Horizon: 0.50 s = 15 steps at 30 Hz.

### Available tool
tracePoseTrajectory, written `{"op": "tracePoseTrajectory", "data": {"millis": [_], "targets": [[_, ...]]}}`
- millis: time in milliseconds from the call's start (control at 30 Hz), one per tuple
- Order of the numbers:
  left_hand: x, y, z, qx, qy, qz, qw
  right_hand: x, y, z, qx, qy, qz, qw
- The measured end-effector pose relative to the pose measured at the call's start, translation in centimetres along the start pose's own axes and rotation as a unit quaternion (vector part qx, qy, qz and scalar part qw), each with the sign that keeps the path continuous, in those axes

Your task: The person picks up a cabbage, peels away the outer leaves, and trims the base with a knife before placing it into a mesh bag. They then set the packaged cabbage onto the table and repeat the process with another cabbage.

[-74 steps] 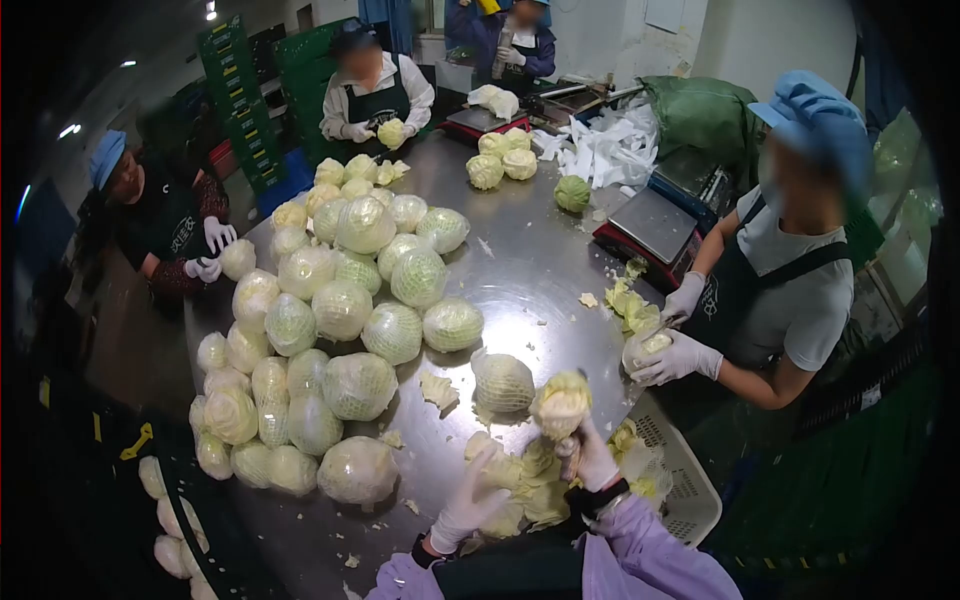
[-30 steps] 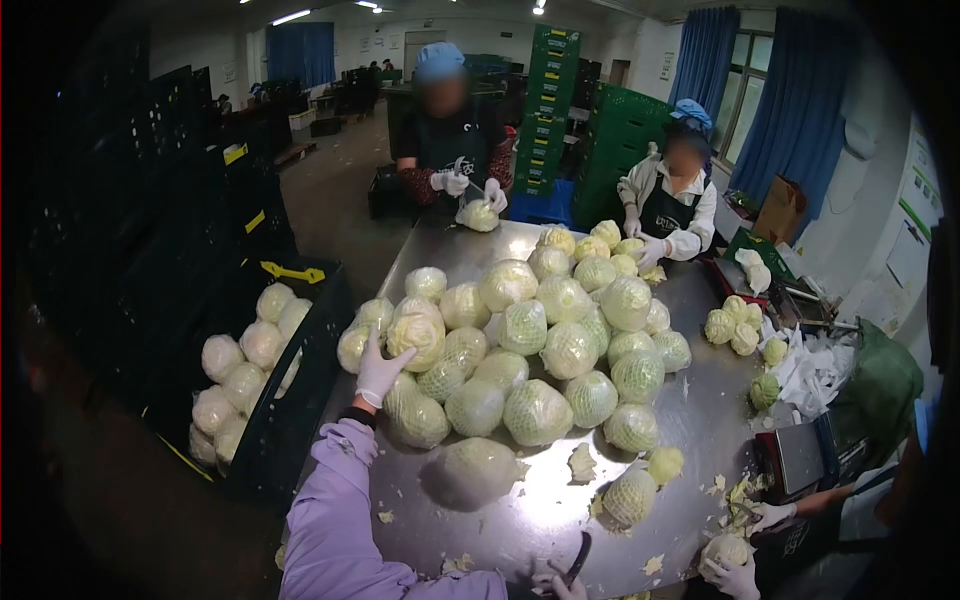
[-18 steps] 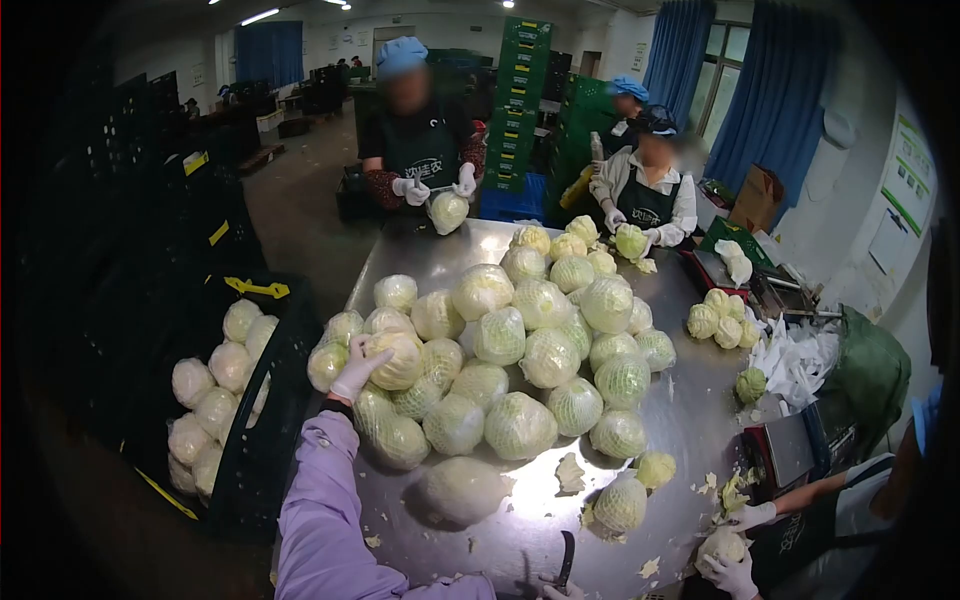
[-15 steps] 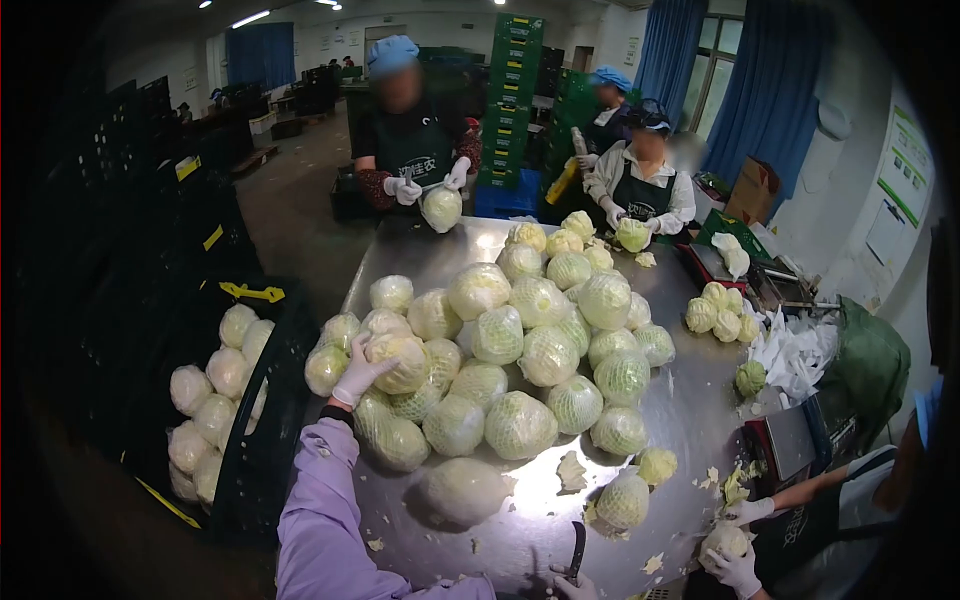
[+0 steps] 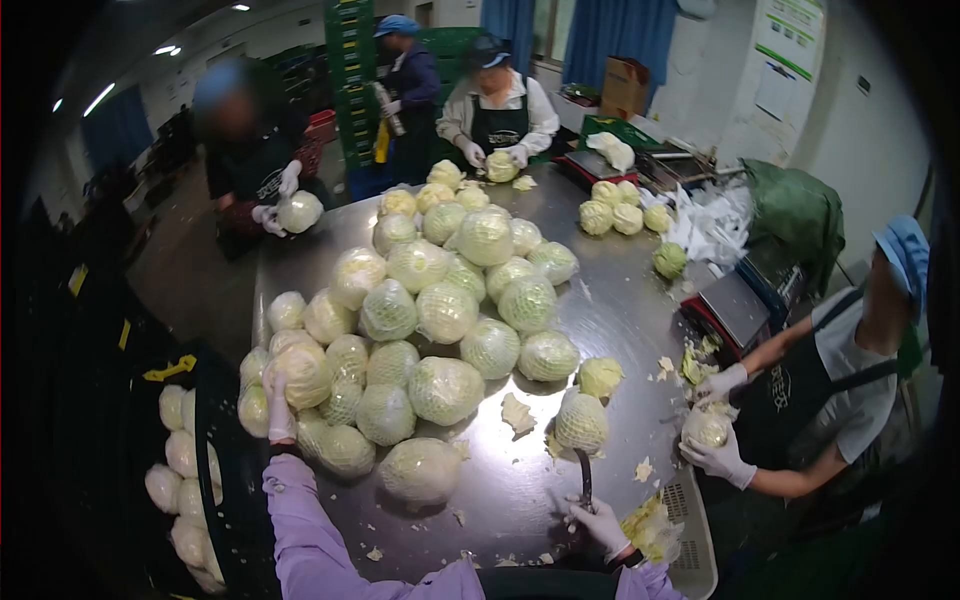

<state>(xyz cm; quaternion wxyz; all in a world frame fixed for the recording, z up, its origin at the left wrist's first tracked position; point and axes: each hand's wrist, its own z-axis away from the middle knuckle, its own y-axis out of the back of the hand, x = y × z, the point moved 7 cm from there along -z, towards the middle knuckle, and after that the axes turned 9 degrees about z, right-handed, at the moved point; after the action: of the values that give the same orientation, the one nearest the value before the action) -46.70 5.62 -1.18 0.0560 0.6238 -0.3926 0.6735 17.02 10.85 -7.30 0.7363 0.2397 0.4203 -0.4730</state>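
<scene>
Head view: the left hand (image 5: 281, 402) cups a cabbage (image 5: 301, 374) among the heap. The right hand (image 5: 600, 527) grips a knife (image 5: 586, 478).

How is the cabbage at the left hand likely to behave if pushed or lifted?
The cabbage looks round, so it may well roll, though neighbouring cabbages could check it. Its closed shape suggests a firm, fairly heavy head. The glossy wrap might slip slightly against the gloved left hand.
</scene>
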Motion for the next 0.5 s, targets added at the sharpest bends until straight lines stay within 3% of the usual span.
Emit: {"op": "tracePoseTrajectory", "data": {"millis": [100,167,233,300,367,433,500], "targets": [[-0.9,-2.7,2.3,-0.002,0.099,0.205,0.974,-1.7,2.1,-0.4,0.039,0.025,-0.016,0.999],[1.1,-6.5,5.8,-0.034,0.101,0.175,0.979,-2.5,3.0,0.0,0.058,0.058,0.021,0.996],[1.9,-10.1,10.1,-0.146,0.099,0.067,0.982,-3.0,2.2,0.7,0.059,0.040,0.003,0.997],[4.5,-18.9,15.7,-0.239,0.119,0.020,0.963,-3.5,-0.3,0.8,-0.008,0.034,0.004,0.999],[0.8,-20.7,18.4,-0.322,0.146,0.004,0.936,-2.4,-2.5,0.2,-0.099,0.025,0.005,0.995],[-1.6,-22.6,22.5,-0.321,0.209,0.026,0.924,-2.1,-3.6,0.6,-0.103,-0.006,-0.038,0.994],[-5.9,-22.0,25.0,-0.337,0.206,-0.019,0.918,-1.4,-2.0,0.4,-0.070,0.004,-0.007,0.997]]}}
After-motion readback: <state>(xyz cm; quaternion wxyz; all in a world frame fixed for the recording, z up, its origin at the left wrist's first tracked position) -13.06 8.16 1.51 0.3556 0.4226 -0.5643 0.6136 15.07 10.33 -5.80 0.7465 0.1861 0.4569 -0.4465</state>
